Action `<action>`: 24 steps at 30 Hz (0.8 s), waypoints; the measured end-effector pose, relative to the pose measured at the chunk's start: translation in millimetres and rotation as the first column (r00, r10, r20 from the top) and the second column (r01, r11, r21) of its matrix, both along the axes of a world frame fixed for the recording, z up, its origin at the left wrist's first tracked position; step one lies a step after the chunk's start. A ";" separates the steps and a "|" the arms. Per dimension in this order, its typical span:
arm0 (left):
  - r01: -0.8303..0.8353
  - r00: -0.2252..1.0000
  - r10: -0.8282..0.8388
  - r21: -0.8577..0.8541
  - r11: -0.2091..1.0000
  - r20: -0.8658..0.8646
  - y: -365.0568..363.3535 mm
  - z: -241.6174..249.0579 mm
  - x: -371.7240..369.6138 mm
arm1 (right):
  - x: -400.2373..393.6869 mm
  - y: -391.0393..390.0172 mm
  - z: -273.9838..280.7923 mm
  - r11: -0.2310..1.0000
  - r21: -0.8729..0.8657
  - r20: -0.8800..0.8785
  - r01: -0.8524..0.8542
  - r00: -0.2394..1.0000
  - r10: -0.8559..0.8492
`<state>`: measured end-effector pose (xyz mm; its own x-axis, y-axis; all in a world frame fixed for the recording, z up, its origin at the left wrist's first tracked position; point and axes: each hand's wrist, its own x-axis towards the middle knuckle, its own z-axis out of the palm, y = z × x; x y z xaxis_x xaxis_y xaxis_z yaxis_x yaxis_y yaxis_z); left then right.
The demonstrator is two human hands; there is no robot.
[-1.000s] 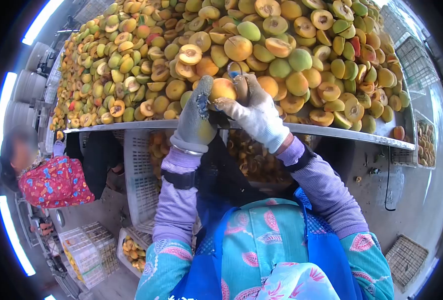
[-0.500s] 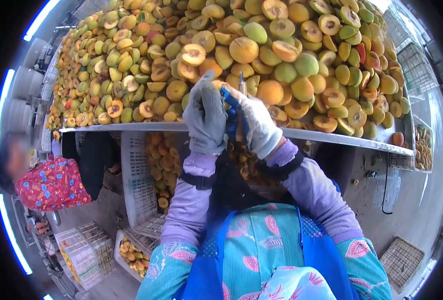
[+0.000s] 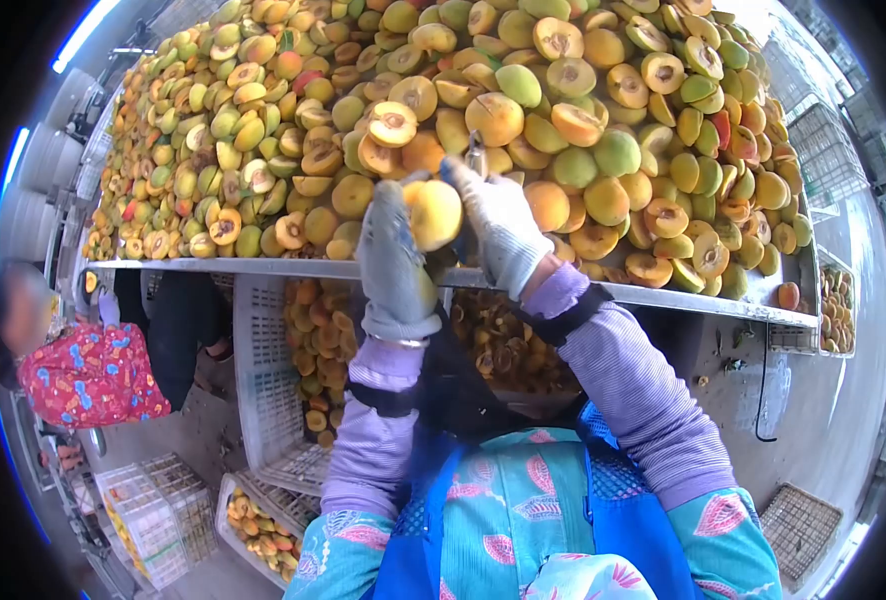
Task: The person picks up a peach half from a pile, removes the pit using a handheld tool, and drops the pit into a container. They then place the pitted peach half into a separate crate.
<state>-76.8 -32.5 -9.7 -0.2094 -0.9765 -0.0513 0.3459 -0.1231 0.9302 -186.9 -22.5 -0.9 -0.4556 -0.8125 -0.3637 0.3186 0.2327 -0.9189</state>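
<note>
My left hand (image 3: 393, 270), in a grey-stained glove, is closed around a yellow peach (image 3: 434, 214) just above the table's front edge. Beside it, my right hand (image 3: 504, 228) in a whitish glove grips a slim metal-tipped tool (image 3: 476, 155). The tip points away from me, over the fruit, while the blue handle is mostly hidden by the fingers. Beyond both hands lies a deep heap of peaches (image 3: 573, 75), many cut in half, with brown hollows or stones showing in the cut faces.
The metal table edge (image 3: 663, 296) runs across in front of me. Below it stand a white crate (image 3: 268, 370) of fruit and a pile of brown scraps (image 3: 508, 340). Another person in a red patterned garment (image 3: 98, 375) is at the left. A wire-like crate (image 3: 801, 528) lies on the floor.
My hands have moved apart slightly, and the peach now shows plainly in my left hand. The right hand has turned, hiding more of the tool's blue handle. The whole view has shifted slightly.
</note>
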 end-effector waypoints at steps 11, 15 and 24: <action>0.290 0.957 -0.291 0.117 0.950 -0.014 1.2 -9.1 -0.5 | -18.2 3.3 -16.2 0.996 -0.088 -0.426 -0.022 0.904 -0.018; 0.428 0.884 -0.331 0.291 0.856 -0.330 -0.2 4.4 19.8 | -17.9 33.8 17.3 0.998 -0.042 -0.592 -0.043 0.806 0.010; 0.289 0.939 -0.254 0.131 0.948 -0.230 40.7 14.8 -3.9 | 1.5 124.1 17.7 0.958 -0.048 -0.764 -0.282 0.629 0.147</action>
